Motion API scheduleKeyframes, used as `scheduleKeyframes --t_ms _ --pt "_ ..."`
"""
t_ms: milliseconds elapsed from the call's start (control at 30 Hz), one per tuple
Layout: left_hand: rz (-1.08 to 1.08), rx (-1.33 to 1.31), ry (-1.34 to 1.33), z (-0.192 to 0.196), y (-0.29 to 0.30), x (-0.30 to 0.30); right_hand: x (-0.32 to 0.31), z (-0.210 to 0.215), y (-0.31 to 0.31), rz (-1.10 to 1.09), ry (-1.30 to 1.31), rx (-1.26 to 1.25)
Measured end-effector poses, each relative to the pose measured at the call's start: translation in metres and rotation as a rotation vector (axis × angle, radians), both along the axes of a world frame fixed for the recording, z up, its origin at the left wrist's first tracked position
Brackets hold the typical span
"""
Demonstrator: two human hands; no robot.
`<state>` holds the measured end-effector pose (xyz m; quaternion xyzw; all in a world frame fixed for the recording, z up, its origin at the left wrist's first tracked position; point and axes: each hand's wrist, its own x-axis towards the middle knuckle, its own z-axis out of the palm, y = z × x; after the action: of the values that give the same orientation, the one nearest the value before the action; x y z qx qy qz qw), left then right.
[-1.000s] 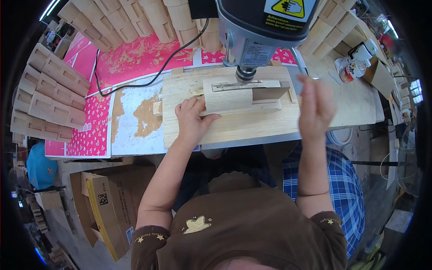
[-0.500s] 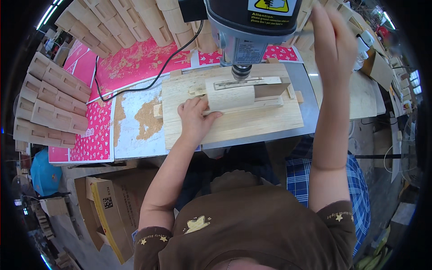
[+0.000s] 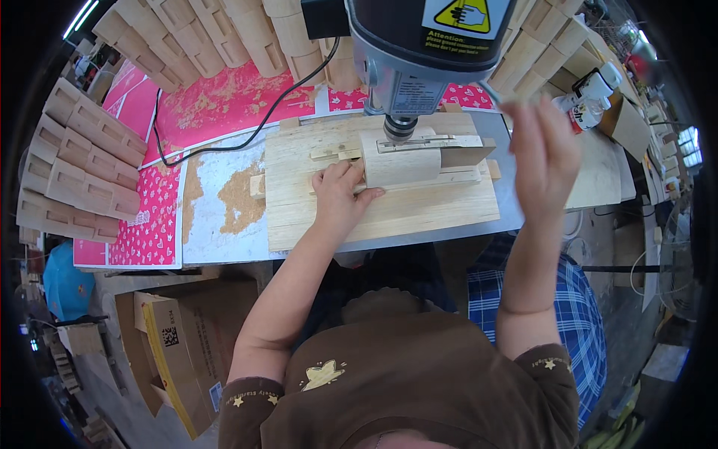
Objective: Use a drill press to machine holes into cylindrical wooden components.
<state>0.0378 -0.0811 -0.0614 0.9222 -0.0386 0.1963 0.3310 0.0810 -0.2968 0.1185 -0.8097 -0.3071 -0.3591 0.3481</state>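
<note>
A pale, rounded wooden block (image 3: 402, 166) lies in a wooden jig on a flat board (image 3: 419, 208), beneath the chuck (image 3: 399, 128) of a drill press (image 3: 430, 52). My left hand (image 3: 342, 196) grips the block's left end, fingers curled behind it and thumb along its front. A slotted strip (image 3: 428, 143) runs along the block's top; the drill tip is hidden at the chuck. On the right, my right hand (image 3: 544, 157) is raised and smeared by motion. Its curled fingers meet the blurred end of the press's feed lever (image 3: 490, 93).
Stacked wooden pieces with rectangular recesses (image 3: 82, 161) stand at left, with more behind the press. A black cable (image 3: 273, 110) crosses the sawdust-strewn pink sheet (image 3: 217, 112). Clear bottles (image 3: 591, 112) stand at right. A cardboard box (image 3: 187, 344) lies below the table's left side.
My right hand has come down with the lever from high beside the press head. My left hand stays on the block. The whole view has shifted slightly.
</note>
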Motion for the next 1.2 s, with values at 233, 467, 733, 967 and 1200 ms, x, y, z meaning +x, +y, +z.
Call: scheduleKeyframes --t_ms 233,467,733,967,1200 --pt "-0.030 0.022 -0.023 0.002 -0.001 0.004 0.015 -0.105 0.014 0.036 -0.101 0.189" --pt "-0.019 0.022 -0.047 -0.002 -0.001 0.003 0.015 -0.073 -0.002 0.095 -0.257 0.149" --pt "-0.026 -0.121 0.157 0.024 -0.011 0.005 0.118 0.055 0.027 -0.001 0.063 0.180" --pt "-0.064 -0.220 0.016 0.009 -0.002 0.011 0.075 -0.022 -0.021 0.295 0.574 -0.026" --pt "-0.020 -0.080 0.018 0.026 0.043 -0.035 0.016 -0.101 -0.046 0.286 0.641 -0.250"
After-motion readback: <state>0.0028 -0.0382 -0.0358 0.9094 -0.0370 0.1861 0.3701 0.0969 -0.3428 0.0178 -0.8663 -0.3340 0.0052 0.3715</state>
